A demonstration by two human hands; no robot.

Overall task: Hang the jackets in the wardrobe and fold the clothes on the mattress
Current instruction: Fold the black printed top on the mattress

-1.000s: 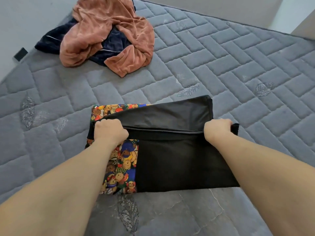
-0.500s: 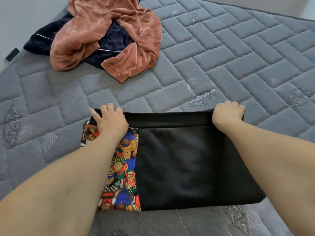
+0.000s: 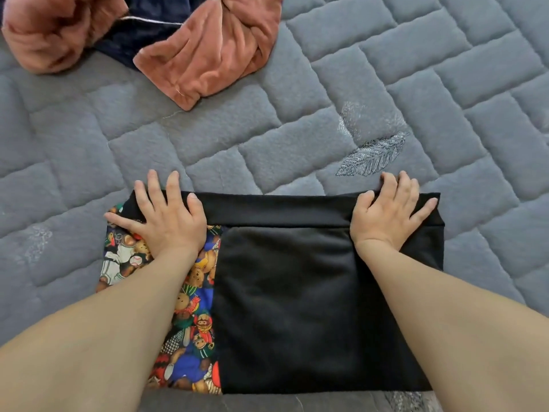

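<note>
Left hand point(image 3: 162, 217): laid flat, fingers spread and straight, on the far left corner of the folded garment; nothing is gripped. The palm is set where the black top layer meets the printed layer, presumably so that both are pinned together while the fold is pressed.

Right hand point(image 3: 389, 214): likewise flat, fingers extended over the far right corner, fingertips reaching the far edge. Nothing is held; the placement is judged to mirror the left, so that the fold is flattened evenly from both ends.

Black garment point(image 3: 297, 292): folded into a rectangle on the mattress, directly before the person. A narrow band along the far edge is doubled over (a hem or turned-back fold; which cannot be told) and is kept down by both hands.

Bear-print fabric point(image 3: 193, 331): shown along the left side, under the black layer and under the left forearm. Whether it is a lining or a separate piece cannot be told.

Mattress point(image 3: 386, 84): grey, quilted in a brick pattern, with stitched leaf motifs.

Pink velvet garment point(image 3: 208, 55): crumpled at the far left, well apart from the fold, lying over a navy garment point(image 3: 139, 34). Both are unfolded, and are judged to be awaiting their turn.
</note>
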